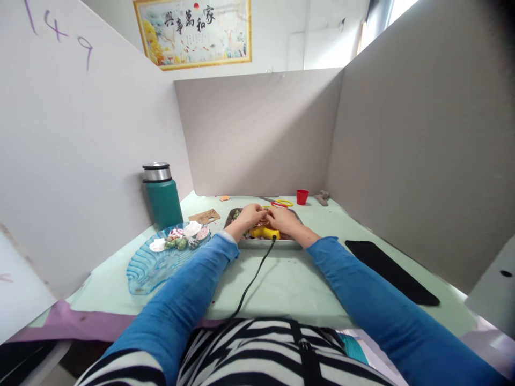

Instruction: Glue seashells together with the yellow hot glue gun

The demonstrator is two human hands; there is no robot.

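Over a shallow metal tray, my left hand and my right hand meet with their fingertips bent and pinched together. Whatever lies between the fingers is too small and too far away to make out. Just below the hands, a yellow hot glue gun rests in the tray, its black cord running toward me over the table edge. Small greenish and brownish pieces lie in the tray around it, partly covered by my hands.
Left of the tray stands a blue shell-shaped glass dish holding several seashells, with a green bottle behind. Cardboard, scissors and a red cup lie farther back. A black mat is at right; partitions enclose the table.
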